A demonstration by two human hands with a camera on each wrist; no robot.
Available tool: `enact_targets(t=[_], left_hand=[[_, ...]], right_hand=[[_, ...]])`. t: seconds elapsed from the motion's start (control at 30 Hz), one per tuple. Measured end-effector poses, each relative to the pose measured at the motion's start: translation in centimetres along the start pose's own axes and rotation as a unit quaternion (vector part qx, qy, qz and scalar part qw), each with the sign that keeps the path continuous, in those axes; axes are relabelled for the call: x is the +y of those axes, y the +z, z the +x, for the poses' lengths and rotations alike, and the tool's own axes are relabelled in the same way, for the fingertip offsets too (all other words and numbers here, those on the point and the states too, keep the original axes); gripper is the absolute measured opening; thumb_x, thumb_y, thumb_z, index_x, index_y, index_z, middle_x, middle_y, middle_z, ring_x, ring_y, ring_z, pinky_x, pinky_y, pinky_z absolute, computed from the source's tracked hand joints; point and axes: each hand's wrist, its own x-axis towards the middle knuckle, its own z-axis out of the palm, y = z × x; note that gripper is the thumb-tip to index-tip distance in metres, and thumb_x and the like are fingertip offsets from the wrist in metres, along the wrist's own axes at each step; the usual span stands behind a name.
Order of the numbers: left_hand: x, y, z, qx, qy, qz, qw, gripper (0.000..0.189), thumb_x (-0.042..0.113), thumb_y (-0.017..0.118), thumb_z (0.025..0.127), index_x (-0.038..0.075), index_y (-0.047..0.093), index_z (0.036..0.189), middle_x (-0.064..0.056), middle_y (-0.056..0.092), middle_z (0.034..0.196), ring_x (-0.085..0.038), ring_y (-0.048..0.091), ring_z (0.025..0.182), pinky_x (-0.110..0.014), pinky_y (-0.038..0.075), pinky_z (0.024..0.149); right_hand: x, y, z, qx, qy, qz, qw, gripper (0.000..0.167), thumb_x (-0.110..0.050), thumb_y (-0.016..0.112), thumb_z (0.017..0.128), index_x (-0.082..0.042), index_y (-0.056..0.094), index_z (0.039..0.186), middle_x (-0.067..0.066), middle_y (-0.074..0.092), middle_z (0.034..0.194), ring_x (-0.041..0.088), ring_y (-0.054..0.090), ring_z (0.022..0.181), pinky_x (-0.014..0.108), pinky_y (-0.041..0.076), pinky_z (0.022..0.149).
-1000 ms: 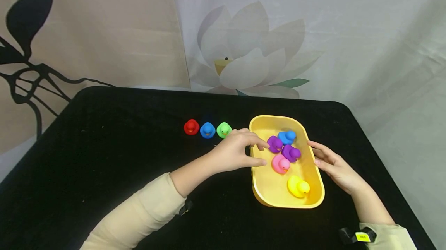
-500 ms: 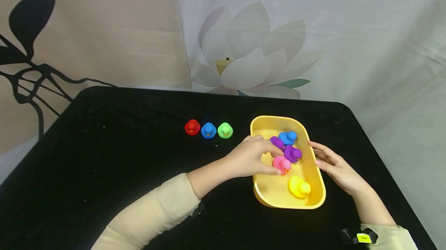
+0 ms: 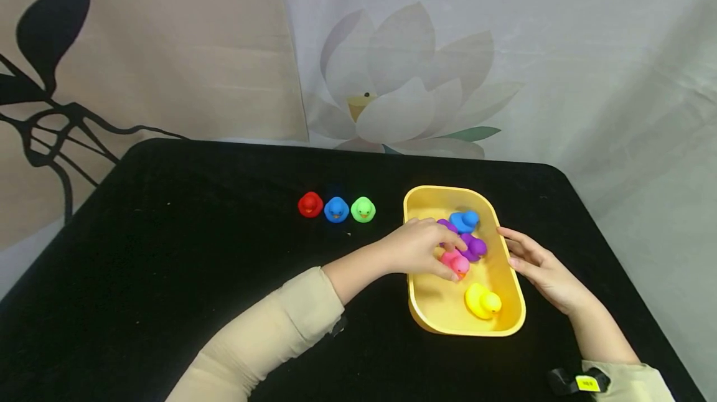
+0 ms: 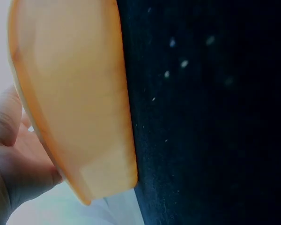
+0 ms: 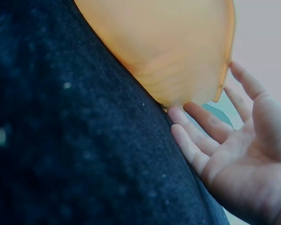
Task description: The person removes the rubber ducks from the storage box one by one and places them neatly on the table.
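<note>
In the head view, a yellow tray stands on the table's right side. Inside, my left hand has its thumb and fingers around a pink rubber duck, pinching it; the hand covers part of the duck. Close by are two purple rubber ducks, one partly hidden by the fingers, and a blue rubber duck. A yellow rubber duck sits nearer the front. My right hand touches the tray's right rim with loosely spread fingers; the right wrist view also shows this hand beside the tray wall.
Left of the tray, a red duck, a blue duck and a green duck stand in a row. Black cloth covers the table. Behind it hangs a printed curtain.
My left hand has moved right, over the tray's left rim and further in, and closed its thumb and fingers around the pink duck. The right hand stays at the rim.
</note>
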Motion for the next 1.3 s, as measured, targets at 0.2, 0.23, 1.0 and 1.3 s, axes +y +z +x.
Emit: enact_targets(t=[0.2, 0.23, 1.0, 1.3], left_hand=[[-0.2, -0.1, 1.2, -0.024, -0.018, -0.002, 0.9996, 0.05, 0.043, 0.078, 0.076, 0.022, 0.068, 0.119, 0.014, 0.061, 0.088, -0.005, 0.052, 0.092, -0.027, 0.033, 0.082], [-0.2, -0.1, 1.4, -0.029, -0.023, -0.001, 0.9993, 0.049, 0.043, 0.078, 0.076, 0.023, 0.068, 0.119, 0.014, 0.061, 0.087, -0.005, 0.051, 0.091, -0.026, 0.033, 0.081], [0.1, 0.6, 2.8, -0.064, -0.05, 0.05, 0.9954, 0.034, 0.04, 0.078, 0.076, 0.029, 0.073, 0.108, 0.013, 0.056, 0.083, -0.003, 0.045, 0.085, -0.018, 0.037, 0.071], [-0.2, 0.6, 2.8, -0.06, -0.02, 0.048, 0.9968, 0.035, 0.039, 0.078, 0.077, 0.027, 0.073, 0.11, 0.013, 0.056, 0.08, -0.003, 0.046, 0.086, -0.015, 0.038, 0.071]], right_hand=[[0.0, 0.0, -0.1, 0.003, 0.008, -0.003, 1.0, 0.05, -0.007, 0.041, 0.102, -0.007, 0.026, 0.149, -0.011, 0.049, 0.132, 0.008, 0.055, 0.114, 0.025, 0.045, 0.09], [0.0, 0.0, -0.1, 0.003, 0.009, -0.004, 0.9999, 0.05, -0.007, 0.041, 0.102, -0.007, 0.026, 0.149, -0.01, 0.048, 0.132, 0.008, 0.055, 0.114, 0.025, 0.045, 0.09], [0.0, 0.0, 0.1, 0.0, 0.008, 0.0, 1.0, 0.049, -0.007, 0.04, 0.102, -0.006, 0.026, 0.149, -0.01, 0.05, 0.131, 0.007, 0.055, 0.113, 0.024, 0.046, 0.089], [-0.1, 0.0, 0.0, 0.003, 0.011, -0.005, 0.9999, 0.05, -0.008, 0.041, 0.102, -0.007, 0.026, 0.149, -0.01, 0.048, 0.131, 0.007, 0.055, 0.113, 0.024, 0.045, 0.089]])
